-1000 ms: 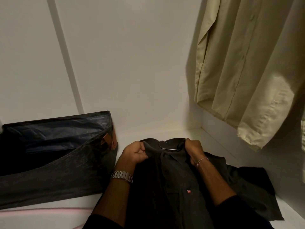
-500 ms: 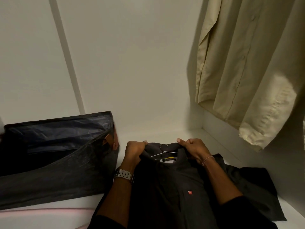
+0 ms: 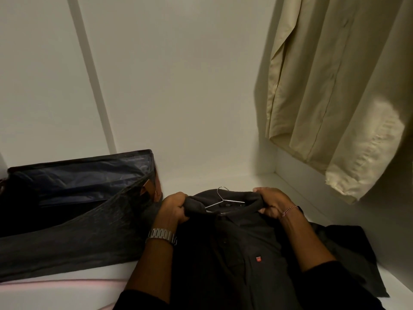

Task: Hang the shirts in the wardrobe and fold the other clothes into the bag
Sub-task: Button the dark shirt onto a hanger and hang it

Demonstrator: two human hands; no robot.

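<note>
On the white shelf (image 3: 257, 182), both hands grip the dark shirt (image 3: 234, 253) collar near the bag (image 3: 67, 220).

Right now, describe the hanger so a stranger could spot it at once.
Look at the white wardrobe floor, right of the dark bag. The dark shirt lies there, and the hanger sits inside its collar: thin silver wire, the only bright metal against the fabric.
</note>
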